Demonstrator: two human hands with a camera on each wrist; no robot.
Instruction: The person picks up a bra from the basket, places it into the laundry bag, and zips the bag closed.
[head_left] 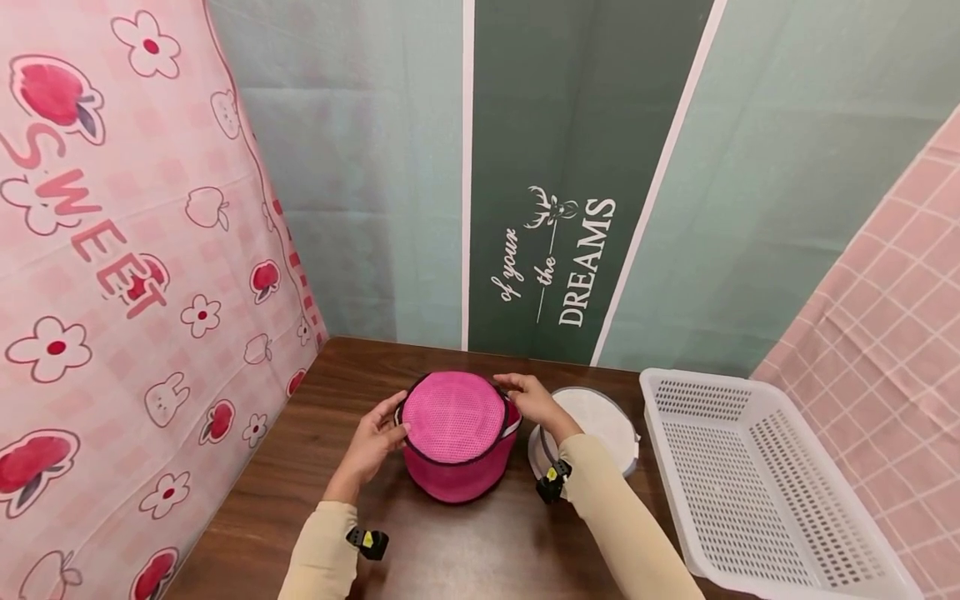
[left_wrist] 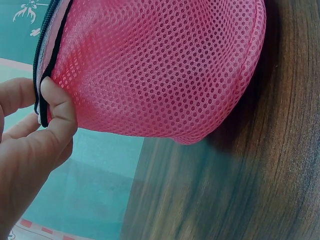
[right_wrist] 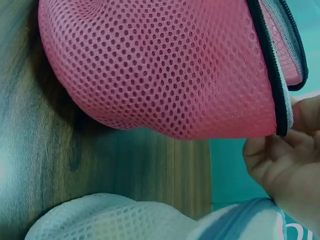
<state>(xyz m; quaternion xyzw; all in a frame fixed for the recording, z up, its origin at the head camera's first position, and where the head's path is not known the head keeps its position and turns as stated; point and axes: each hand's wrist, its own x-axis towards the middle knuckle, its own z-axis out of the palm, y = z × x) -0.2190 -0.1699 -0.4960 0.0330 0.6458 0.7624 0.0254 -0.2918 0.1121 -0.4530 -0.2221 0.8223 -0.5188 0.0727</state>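
A round pink mesh laundry bag [head_left: 453, 417] with black zipper edging stands upright on the table. My left hand [head_left: 378, 437] is at the left side of its top. The left wrist view shows this hand's [left_wrist: 45, 120] thumb and fingers pinching the zippered rim [left_wrist: 45, 65]. On the other side, my right hand [head_left: 528, 398] holds the rim at the back right. In the right wrist view its curled fingers [right_wrist: 300, 142] meet the black edging, partly behind the rim. The lid [right_wrist: 282, 40] gapes from the body along the right side, its zipper parted there.
A white mesh bag with grey trim [head_left: 600, 417] stands to the right, partly behind my right forearm. Further right is a white perforated plastic basket [head_left: 675, 467]. Patterned cloths hang at the left, back and right of the wooden table [head_left: 277, 500].
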